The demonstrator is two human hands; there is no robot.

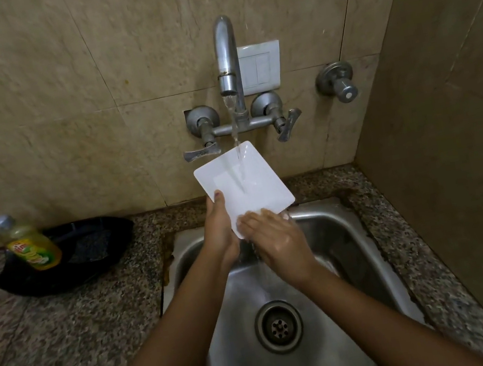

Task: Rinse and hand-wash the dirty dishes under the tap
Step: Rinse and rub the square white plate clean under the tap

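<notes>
Rinsing one plate under a running tap. Your left hand point(219, 228) grips the left edge of the white rectangular plate point(243, 179), thumb on its face. Your right hand point(278, 240) lies with its fingers laid flat against the plate's lower edge. The plate is tilted above the steel sink point(353, 228), and the stream point(234, 126) from the tap spout point(225, 54) strikes its upper half.

To do this step well, hold the tilt so that the water sheets down the whole face. Rub in overlapping strokes from the top edge to the bottom. Then turn the plate to rinse its back, which is hidden here. Shift your thumb to wash the spot beneath it.

Count:
- plates: one
- spouts: one
- lever handles point(201, 152): two
- separate wall valves point(340, 84): one
- drains point(278, 326): one
- switch plates point(261, 67): one
- yellow dish-soap bottles point(31, 243): one, on the granite bench point(52, 342)
- dark objects point(91, 249) behind the bottle: one, possibly a pan; blur prevents certainty
</notes>
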